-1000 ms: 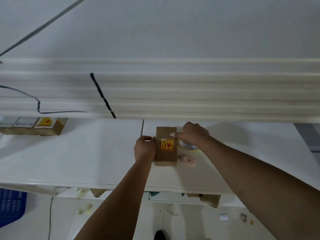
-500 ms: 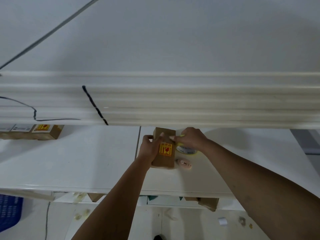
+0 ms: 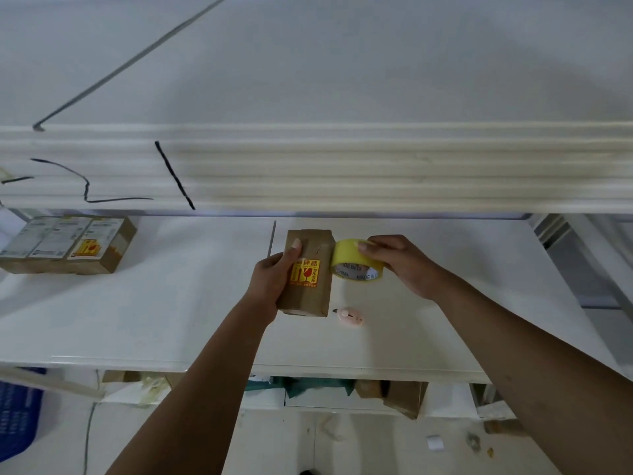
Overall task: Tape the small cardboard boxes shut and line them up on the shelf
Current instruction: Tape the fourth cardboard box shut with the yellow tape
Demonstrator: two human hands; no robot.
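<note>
Mid-frame, our left hand (image 3: 270, 281) grips the box (image 3: 308, 274); our right hand (image 3: 399, 260) pinches the tape (image 3: 352, 260). We should run tape squarely along the seam.

Both bare forearms reach forward, hands close together.
The left hand (image 3: 272, 284) grips a small brown cardboard box (image 3: 306, 301) from its left side, one digit lying along the top face. The right hand (image 3: 402, 265) curls over a yellow tape roll (image 3: 349, 257) at the box's right edge.
</note>
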